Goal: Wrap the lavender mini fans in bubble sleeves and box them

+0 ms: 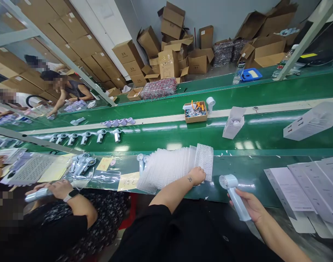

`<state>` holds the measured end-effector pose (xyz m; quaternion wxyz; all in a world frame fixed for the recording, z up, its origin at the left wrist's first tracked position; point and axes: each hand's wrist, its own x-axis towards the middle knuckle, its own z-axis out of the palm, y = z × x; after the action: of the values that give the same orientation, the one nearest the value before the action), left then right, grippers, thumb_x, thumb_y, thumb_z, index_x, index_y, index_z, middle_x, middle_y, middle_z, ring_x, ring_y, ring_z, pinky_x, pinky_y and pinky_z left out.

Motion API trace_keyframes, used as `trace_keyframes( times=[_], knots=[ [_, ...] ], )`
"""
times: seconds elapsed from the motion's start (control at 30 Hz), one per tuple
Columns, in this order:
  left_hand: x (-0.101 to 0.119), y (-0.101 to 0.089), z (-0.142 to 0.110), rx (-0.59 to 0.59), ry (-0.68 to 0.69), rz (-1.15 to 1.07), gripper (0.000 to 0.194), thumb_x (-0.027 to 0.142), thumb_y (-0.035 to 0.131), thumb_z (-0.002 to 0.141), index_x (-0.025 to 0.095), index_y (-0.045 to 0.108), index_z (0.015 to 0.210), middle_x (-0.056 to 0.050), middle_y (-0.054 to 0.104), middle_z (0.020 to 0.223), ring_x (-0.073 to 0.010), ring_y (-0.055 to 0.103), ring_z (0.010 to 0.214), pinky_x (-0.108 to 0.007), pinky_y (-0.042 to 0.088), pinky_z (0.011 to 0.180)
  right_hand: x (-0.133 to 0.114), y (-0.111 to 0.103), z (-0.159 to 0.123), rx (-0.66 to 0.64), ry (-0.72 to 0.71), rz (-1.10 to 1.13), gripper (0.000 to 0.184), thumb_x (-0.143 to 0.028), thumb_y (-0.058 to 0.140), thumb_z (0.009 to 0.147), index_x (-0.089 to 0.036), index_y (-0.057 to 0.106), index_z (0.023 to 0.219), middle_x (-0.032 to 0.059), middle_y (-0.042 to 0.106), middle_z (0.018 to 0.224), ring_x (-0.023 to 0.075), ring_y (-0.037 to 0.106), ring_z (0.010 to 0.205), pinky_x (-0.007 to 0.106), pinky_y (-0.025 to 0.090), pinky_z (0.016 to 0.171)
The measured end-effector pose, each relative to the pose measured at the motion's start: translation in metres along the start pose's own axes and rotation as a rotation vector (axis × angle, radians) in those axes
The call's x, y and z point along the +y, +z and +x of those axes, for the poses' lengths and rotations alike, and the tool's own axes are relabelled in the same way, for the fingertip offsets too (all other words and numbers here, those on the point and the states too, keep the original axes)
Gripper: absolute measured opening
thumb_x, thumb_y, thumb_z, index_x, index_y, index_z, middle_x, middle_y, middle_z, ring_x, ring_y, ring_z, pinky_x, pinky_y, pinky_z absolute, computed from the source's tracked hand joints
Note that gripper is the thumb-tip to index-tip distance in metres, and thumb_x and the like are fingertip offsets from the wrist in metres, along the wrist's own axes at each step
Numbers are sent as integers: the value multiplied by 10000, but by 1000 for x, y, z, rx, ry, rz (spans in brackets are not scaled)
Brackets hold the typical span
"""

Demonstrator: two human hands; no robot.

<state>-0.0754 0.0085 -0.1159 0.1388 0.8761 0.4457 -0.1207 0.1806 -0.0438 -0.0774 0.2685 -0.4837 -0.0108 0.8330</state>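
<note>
In my right hand (249, 205) is a light-blue handheld fan (238, 202), gripped by its handle and tilted, its round head toward the bench. My left hand (197, 175) is closed on the lower edge of the rightmost bubble wrap bag (206, 158); its fingertips are partly hidden. That bag lies at the end of a fanned-out row of bubble wrap bags (169, 165) on the green bench. Just past the row's left end, more blue fans (140, 163) stick out from beneath it.
Flat white boxes (300, 193) lie at the right. On the green conveyor (161, 136) stand an open white box (234, 122), a larger white box (309, 122) and a small carton of parts (196, 112). A co-worker's hand (59, 189) holds a fan at the left.
</note>
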Motion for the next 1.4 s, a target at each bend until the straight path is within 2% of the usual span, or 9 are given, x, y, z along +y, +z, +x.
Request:
trace_keyframes(
  times=[0.2,0.3,0.43,0.57,0.67,0.8,1.0,1.23,1.4],
  knots=[
    [11,-23,8,166,-81,-183,228,214,448,875,111,624,977,-126,634,950,-223,567,902,-329,445,778,-3,22,-2,-171,-27,-116,440,-149,719,683,-238,498,1053,0,650,784,181,640,729,343,571,598],
    [18,-33,2,299,-190,-704,235,224,420,887,153,630,965,-48,651,882,-154,582,811,-265,456,735,-9,46,0,-302,-87,-207,515,-211,711,688,-267,464,1136,0,627,810,190,624,734,328,555,530],
    [29,-45,-11,489,-467,-1219,180,197,452,839,122,609,883,-5,607,716,-121,541,669,-240,441,642,-16,62,5,-242,-107,-350,459,-255,688,713,-233,479,1121,2,594,730,173,595,648,310,537,483],
    [41,-55,-23,778,-286,-926,165,181,435,836,144,595,844,-48,595,792,-161,537,781,-294,438,729,-16,63,2,-190,-101,-399,382,-283,683,724,-221,498,1052,-1,578,692,170,581,608,320,532,472],
    [45,-53,-35,876,-165,-589,207,153,370,848,147,576,856,-79,568,781,-188,509,788,-325,438,724,-15,66,-4,-182,-141,-370,366,-279,704,705,-220,508,1008,-2,589,723,157,571,579,328,535,471],
    [50,-47,-47,849,-189,-346,246,115,316,837,137,562,845,-84,521,719,-193,474,717,-317,425,647,-15,74,-13,-109,-170,-365,456,-254,736,673,-243,496,1061,-18,603,721,143,567,532,335,545,475],
    [62,-58,-41,716,141,-119,218,161,362,826,127,572,871,-78,517,715,-202,472,706,-337,422,660,-19,83,-19,-2,-162,-285,530,-201,727,641,-266,465,1096,-38,627,672,151,592,476,298,544,458],
    [68,-58,-26,541,-223,-428,198,193,404,857,127,553,969,-85,607,882,-191,564,845,-305,468,776,-17,68,4,165,-196,-235,261,-277,723,655,-227,507,793,-13,636,619,152,620,548,251,551,533],
    [70,-83,-23,319,-340,-827,238,190,502,761,177,626,963,-11,662,801,-141,598,735,-246,483,744,-27,61,-13,255,-386,-894,310,-434,643,679,-234,434,568,-54,473,445,122,483,431,237,411,413]
  ],
)
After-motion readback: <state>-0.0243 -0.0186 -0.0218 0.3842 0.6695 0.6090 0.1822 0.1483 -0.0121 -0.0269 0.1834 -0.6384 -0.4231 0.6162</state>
